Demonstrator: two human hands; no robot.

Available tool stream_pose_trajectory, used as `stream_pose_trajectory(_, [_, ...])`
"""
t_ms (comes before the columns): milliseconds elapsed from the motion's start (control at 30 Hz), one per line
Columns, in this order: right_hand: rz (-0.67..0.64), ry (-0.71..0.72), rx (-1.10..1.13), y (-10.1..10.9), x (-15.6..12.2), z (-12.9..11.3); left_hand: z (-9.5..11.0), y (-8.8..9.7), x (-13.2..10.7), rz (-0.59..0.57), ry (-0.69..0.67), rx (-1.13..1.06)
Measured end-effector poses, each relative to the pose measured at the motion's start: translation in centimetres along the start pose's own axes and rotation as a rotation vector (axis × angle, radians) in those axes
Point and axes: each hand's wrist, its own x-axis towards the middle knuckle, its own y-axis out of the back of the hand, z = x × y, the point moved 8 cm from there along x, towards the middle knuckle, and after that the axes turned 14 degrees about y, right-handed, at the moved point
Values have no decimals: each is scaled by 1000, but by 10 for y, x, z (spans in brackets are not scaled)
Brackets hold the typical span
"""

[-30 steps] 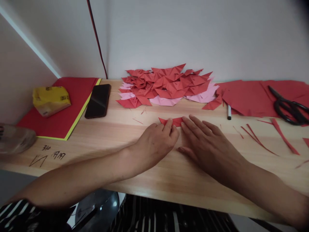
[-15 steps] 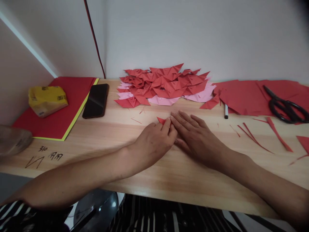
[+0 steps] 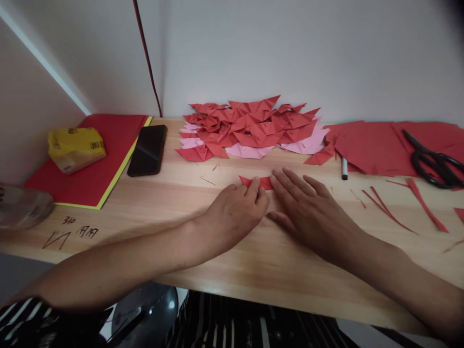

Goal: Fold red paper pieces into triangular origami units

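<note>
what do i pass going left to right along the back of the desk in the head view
yellow packet, black phone, pile of folded red and pink paper, marker pen, black scissors

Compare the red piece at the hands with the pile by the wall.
The piece is single, the pile many. The piece is all red; the pile mixes red and pink. The piece lies at the left hand and right hand; the pile lies untouched. Both are pointed paper shapes on the desk.
</note>
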Motion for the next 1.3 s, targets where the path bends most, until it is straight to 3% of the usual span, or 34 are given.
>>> stream_pose_trajectory(367, [38, 76, 104, -2, 9, -6, 1, -2, 0, 22, -3, -3])
stream_pose_trajectory(867, [17, 42, 24, 9, -6, -3, 0, 3, 1, -22, -12, 7])
stream_pose_trajectory(1133, [12, 59, 101, -2, 6, -5, 1, -1, 1, 6, -5, 19])
stream_pose_trajectory(1300, [-8, 43, 86, 2, 7, -3, 0, 0, 0, 16, 1, -3])
